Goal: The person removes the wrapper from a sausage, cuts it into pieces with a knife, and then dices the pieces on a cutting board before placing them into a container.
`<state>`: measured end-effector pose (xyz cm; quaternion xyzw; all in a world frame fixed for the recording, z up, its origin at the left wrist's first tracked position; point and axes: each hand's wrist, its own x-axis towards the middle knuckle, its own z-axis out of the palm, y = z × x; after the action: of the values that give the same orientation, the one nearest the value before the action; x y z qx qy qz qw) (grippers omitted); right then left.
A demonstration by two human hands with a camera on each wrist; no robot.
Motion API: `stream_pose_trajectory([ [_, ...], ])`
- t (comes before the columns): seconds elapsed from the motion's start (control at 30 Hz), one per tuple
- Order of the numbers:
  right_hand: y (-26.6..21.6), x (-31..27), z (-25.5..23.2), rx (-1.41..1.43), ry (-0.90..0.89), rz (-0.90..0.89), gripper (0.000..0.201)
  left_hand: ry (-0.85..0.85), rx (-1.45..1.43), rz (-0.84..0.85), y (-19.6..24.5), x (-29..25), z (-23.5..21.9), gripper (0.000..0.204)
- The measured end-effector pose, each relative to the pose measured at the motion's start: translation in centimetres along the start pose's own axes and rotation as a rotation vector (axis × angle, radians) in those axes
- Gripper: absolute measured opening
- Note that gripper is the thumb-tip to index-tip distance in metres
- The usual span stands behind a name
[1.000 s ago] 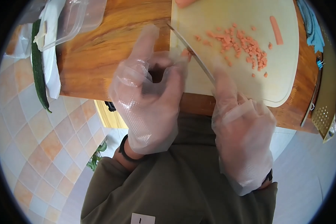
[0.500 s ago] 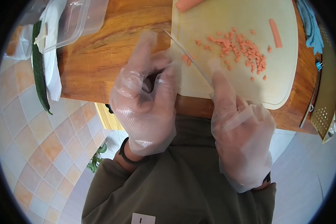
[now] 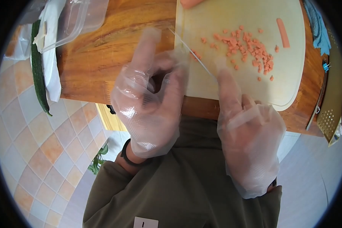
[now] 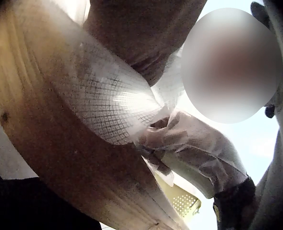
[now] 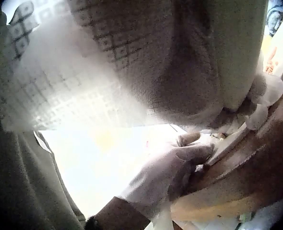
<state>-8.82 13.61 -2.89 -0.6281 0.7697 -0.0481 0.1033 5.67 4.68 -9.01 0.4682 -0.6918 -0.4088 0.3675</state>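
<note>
Bare wood on the bench [image 3: 110, 49] opens at the left hand's ten o'clock, right up to the cutting board's [image 3: 203, 85] edge. Right hand [image 3: 250, 140] gripping the knife [image 3: 202, 64], blade towards half past ten! Left hand [image 3: 150, 98] crooked; can't tell if it pinches anything. Orange bits [image 3: 196, 54] beside the blade, eleven from the right hand. Cucumber [image 3: 38, 68], half past nine, plain only from the head view.

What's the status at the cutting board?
Right hand grips knife. Left hand beside the knife, hold unclear, possibly in its way. Diced carrot scattered on cutting board.
</note>
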Motion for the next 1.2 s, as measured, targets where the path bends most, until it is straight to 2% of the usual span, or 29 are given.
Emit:
stream_pose_trajectory([
  [0.17,0.1,-0.2,-0.3,0.081,-0.05,0.028,0.056,-0.047,0.125,0.033,0.5,0.4,-0.2,0.062],
  [0.47,0.4,-0.4,0.4,0.098,0.039,0.02,0.055,0.022,-0.025,-0.03,0.6,0.2,-0.2,0.063],
  [0.53,0.5,-0.3,0.3,0.117,0.032,0.017,0.055,-0.006,0.075,0.023,-0.1,-0.2,-0.7,0.064],
  [0.67,0.6,-0.3,0.1,0.102,0.001,-0.016,0.058,-0.01,0.044,0.043,-0.1,-0.2,-0.6,0.062],
  [0.77,0.6,-0.4,0.1,0.154,0.03,0.008,0.059,-0.068,0.148,0.044,-0.4,-0.3,-0.6,0.061],
  [0.83,0.7,-0.5,0.3,0.136,0.029,0.005,0.059,-0.102,0.151,0.117,-0.5,-0.1,-0.4,0.061],
  [1.07,0.6,-0.6,0.5,0.101,0.03,0.012,0.056,-0.143,0.219,0.082,0.0,-0.1,-0.8,0.066],
  [1.13,0.5,-0.5,0.2,0.099,0.012,0.024,0.055,-0.117,0.148,0.134,-0.3,-0.1,-0.8,0.066],
  [1.2,0.5,-0.4,-0.2,0.098,-0.006,0.036,0.054,-0.11,0.142,0.109,-0.3,-0.2,-0.9,0.067],
])
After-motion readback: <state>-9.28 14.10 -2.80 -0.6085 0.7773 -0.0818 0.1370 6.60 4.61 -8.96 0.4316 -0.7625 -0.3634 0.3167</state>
